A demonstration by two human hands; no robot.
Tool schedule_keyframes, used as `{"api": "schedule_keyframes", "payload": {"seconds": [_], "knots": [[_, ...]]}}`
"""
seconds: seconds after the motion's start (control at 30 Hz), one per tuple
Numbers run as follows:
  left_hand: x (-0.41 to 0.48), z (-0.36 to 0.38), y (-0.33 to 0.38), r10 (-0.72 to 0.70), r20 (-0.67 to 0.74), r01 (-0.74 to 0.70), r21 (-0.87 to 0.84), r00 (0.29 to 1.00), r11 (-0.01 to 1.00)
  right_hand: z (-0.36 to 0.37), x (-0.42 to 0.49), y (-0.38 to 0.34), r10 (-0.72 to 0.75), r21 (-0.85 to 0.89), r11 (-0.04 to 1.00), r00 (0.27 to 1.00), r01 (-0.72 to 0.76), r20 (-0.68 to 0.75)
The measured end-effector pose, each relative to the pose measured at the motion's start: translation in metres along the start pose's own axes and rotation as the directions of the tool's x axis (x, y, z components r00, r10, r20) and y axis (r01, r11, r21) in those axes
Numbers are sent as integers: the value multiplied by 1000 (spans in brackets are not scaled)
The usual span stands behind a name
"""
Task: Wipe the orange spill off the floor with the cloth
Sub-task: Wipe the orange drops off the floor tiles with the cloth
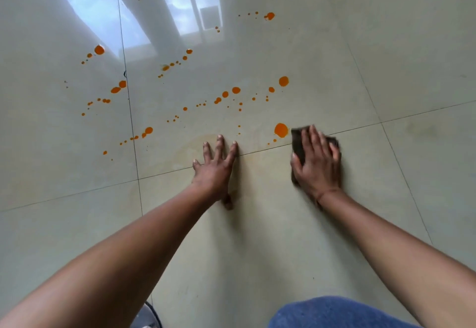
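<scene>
Orange drops are scattered over the glossy pale floor tiles, from the middle of the head view up to the far edge. The biggest near drop (280, 129) lies just left of a dark brown cloth (297, 142). My right hand (318, 162) lies flat on that cloth and presses it to the floor, covering most of it. My left hand (216, 165) rests palm down on the bare tile with fingers spread, holding nothing. A faint yellowish smear (195, 147) shows on the tile left of the left hand.
Dark grout lines (131, 121) cross the floor. Window light reflects off the tiles (103, 13) at the far left. A blue-clad knee (334, 312) is at the bottom edge, and part of a shoe (149, 314) shows at the bottom left.
</scene>
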State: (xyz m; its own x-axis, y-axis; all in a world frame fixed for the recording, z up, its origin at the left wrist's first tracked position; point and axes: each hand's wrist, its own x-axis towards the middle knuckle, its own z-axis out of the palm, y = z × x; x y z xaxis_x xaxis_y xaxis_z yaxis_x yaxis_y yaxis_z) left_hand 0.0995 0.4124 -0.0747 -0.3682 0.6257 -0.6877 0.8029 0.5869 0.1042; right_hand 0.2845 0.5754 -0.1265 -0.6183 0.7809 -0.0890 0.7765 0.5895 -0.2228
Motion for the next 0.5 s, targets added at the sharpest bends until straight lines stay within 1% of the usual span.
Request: {"api": "schedule_keyframes", "payload": {"seconds": [0.03, 0.07, 0.1, 0.13, 0.2, 0.23, 0.27, 0.3, 0.33, 0.37, 0.4, 0.43, 0.47, 0.5], "knots": [[1, 2, -1, 5, -9, -5, -7, 1000, 1000, -1, 19, -14, 49, 16, 999, 999, -49, -15], [2, 2, -3, 11, -22, -11, -13, 1000, 1000, -1, 32, -32, 40, 35, 999, 999, -39, -14], [2, 2, -5, 17, -27, -18, -17, 999, 1000, 4, 36, -51, -39, 43, 998, 999, 39, 4], [0, 2, -8, 23, -29, -24, -23, 999, 999, 8, 27, -66, -172, 22, 985, 985, 171, 33], [-5, 2, -12, 34, -46, -35, -27, 998, 999, 12, -18, -68, -399, 1, 916, 908, 402, 128], [-10, 5, -15, 16, -63, -19, -40, 998, 999, 9, -41, -56, -460, 8, 885, 870, 466, 178], [-15, 8, -20, -16, -89, 11, -57, 996, 998, 3, -51, -39, -496, 1, 863, 848, 505, 188], [-19, 12, -25, -52, -119, 43, -76, 992, 996, 0, -48, -24, -495, -13, 864, 853, 504, 168], [-22, 16, -30, -77, -138, 65, -92, 987, 994, -1, -35, -13, -425, -27, 901, 894, 433, 146], [-25, 19, -33, -84, -141, 69, -105, 986, 992, -2, -16, -13, -294, -33, 953, 948, 300, 125], [-25, 22, -36, -76, -145, 59, -116, 987, 991, 1, 6, -23, -165, -30, 985, 983, 168, 77], [-24, 24, -38, -63, -153, 44, -123, 986, 991, 2, 23, -43, -93, -13, 995, 994, 94, 53], [-24, 24, -40, -51, -152, 31, -131, 987, 991, 8, 28, -68, -113, -2, 994, 993, 113, 34], [-24, 23, -41, -39, -146, 19, -135, 989, 991, 13, 20, -90, -212, -9, 977, 977, 212, 34]]}}
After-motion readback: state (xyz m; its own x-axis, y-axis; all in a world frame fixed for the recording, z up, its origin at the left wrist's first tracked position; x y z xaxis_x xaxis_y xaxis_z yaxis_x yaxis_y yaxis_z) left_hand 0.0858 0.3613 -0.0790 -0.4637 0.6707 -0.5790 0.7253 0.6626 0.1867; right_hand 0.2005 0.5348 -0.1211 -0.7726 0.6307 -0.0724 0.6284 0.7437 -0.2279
